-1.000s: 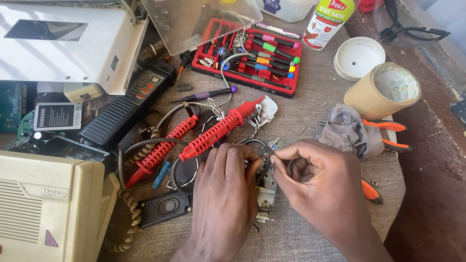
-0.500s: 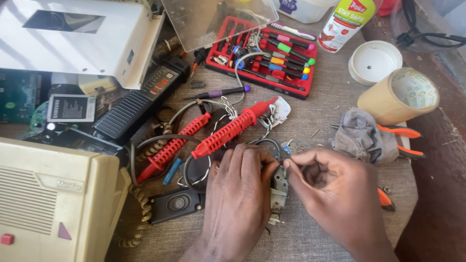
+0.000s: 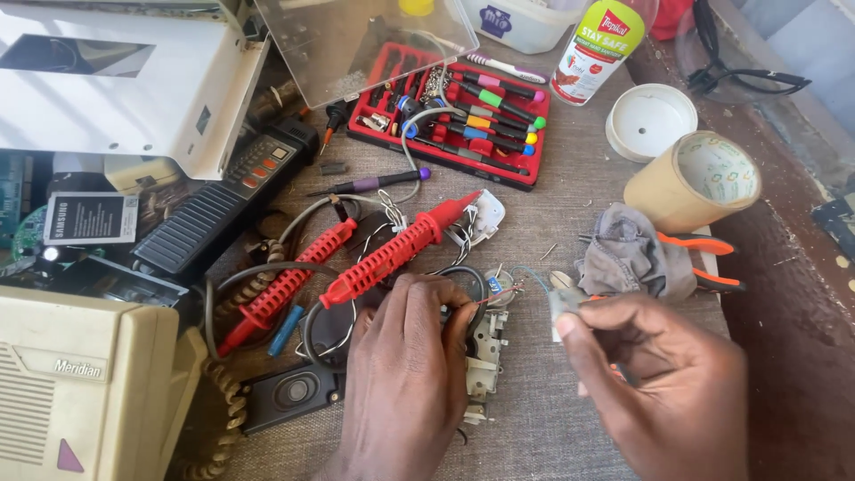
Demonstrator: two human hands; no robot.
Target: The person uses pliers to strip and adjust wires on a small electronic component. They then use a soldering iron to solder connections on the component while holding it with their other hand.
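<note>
Grey-white plastic part [image 3: 485, 356] pinned by my left hand [image 3: 405, 374]; right hand [image 3: 659, 383] grip pinches small piece [image 3: 563, 303] w/ thin wires [image 3: 521, 283]. Tugging could snap them.

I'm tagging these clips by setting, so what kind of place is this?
Probably an electronics repair bench: a red screwdriver set, red multimeter probes and a black handheld radio surround the left hand, which rests on a small disassembled part.

Under my fingers [image 3: 419, 321] the table [image 3: 570, 214] is rough grey cloth; the red probes [image 3: 392, 254] are ribbed matt plastic.
</note>
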